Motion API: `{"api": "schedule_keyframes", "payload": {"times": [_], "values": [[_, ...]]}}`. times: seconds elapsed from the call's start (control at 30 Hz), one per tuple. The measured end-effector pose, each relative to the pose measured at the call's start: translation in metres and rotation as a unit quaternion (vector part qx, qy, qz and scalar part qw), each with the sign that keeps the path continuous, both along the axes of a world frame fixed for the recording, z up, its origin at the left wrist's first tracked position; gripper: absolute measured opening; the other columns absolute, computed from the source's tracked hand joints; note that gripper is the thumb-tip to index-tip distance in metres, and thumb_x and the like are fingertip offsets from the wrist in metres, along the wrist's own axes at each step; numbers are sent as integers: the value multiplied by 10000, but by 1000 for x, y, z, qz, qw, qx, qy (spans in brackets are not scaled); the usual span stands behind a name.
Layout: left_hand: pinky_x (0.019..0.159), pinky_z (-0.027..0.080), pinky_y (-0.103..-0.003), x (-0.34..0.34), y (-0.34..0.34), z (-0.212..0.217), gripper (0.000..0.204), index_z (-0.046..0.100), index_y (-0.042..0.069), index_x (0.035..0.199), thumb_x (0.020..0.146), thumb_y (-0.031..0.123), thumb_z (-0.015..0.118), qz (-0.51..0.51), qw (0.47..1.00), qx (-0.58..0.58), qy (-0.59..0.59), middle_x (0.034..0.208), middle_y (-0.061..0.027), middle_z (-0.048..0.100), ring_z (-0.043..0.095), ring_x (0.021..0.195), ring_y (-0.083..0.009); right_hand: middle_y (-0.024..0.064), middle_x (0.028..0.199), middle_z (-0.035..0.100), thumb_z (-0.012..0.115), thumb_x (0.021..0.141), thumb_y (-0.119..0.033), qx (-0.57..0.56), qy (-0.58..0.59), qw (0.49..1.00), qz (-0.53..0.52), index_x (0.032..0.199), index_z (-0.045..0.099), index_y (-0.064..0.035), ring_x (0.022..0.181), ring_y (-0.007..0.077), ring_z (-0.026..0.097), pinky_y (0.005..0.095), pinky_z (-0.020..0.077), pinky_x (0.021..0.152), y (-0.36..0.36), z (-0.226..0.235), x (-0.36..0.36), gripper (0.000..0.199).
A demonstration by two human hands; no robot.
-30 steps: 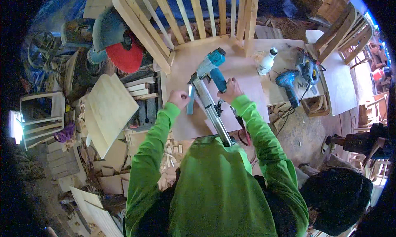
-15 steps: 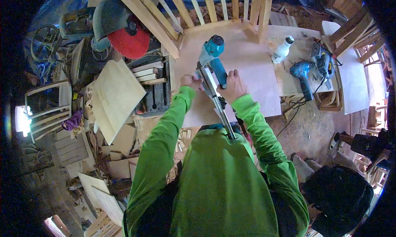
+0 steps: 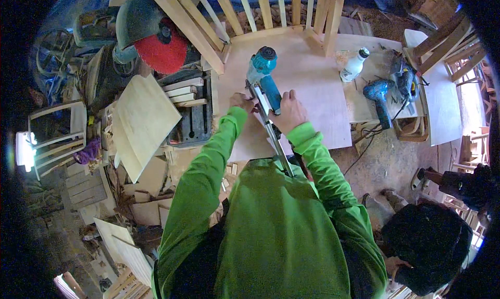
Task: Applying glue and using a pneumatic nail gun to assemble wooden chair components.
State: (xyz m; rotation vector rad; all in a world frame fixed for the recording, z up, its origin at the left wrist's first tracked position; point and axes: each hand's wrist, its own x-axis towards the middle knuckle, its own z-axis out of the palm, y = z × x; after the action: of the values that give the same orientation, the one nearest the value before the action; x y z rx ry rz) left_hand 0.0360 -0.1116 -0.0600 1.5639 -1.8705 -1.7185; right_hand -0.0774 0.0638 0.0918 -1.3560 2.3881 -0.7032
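Wood offcuts crowd our workshop floor around a pale plywood benchtop [image 3: 317,85]. Left to right: our left hand [image 3: 241,101], arm bent, pinches the nail gun's [image 3: 264,80] long metal magazine [image 3: 271,132]. Our right hand [image 3: 289,111] wraps tight around its teal handle, the tool lying on the benchtop.

A cluttered woodworking shop: a pale plywood workbench [image 3: 323,106] stands on a dirt floor [image 3: 385,163] strewn with offcuts. A slatted wooden frame [image 3: 250,7] rises behind it, a red-bladed saw [image 3: 161,49] sits to the left, and white chair frames [image 3: 57,137] catch daylight.
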Motion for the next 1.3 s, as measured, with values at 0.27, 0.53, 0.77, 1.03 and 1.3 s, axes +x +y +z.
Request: {"api": "schedule_keyframes", "payload": {"times": [0.27, 0.53, 0.77, 1.03, 1.3], "values": [[444, 482, -252, 73, -2, -63, 167, 639, 14, 853, 802, 172, 630, -21, 941, -288, 176, 712, -64, 622, 585, 567, -147, 242, 883, 562, 651, 703, -337, -9, -30, 999, 15, 976, 483, 54, 774, 395, 600, 464, 498, 685, -14, -5, 1, 506], [655, 495, -273, 54, 62, -4, 167, 611, 36, 950, 797, 103, 607, -27, 965, -240, 102, 797, -74, 643, 621, 706, -148, 279, 847, 564, 580, 785, -452, -59, 27, 993, -103, 951, 481, 50, 786, 431, 544, 482, 451, 694, 11, -135, -66, 538], [649, 488, -338, 48, 76, 31, 174, 596, 64, 957, 788, 86, 564, -111, 940, -310, 89, 782, -135, 583, 583, 656, -283, 203, 999, 505, 618, 749, -331, -19, 207, 978, -1, 1034, 538, 5, 928, 368, 483, 531, 368, 828, 41, -94, -55, 448], [745, 483, -396, 21, 95, 36, 310, 591, 127, 1104, 795, 142, 573, -195, 858, -475, -18, 1199, -183, 448, 536, 982, -337, 216, 929, 536, 626, 745, -299, -93, 25, 993, -63, 1030, 493, 36, 859, 383, 503, 481, 402, 763, 36, -119, -74, 460], [975, 317, -494, 16, 112, 41, 414, 526, 155, 1232, 853, 323, 514, -252, 854, -438, -122, 1423, -224, 198, 337, 1194, -425, 167, 1018, 487, 614, 735, -365, -66, 113, 980, -151, 1068, 465, 7, 945, 343, 473, 458, 387, 793, 23, -139, -53, 521]]}}
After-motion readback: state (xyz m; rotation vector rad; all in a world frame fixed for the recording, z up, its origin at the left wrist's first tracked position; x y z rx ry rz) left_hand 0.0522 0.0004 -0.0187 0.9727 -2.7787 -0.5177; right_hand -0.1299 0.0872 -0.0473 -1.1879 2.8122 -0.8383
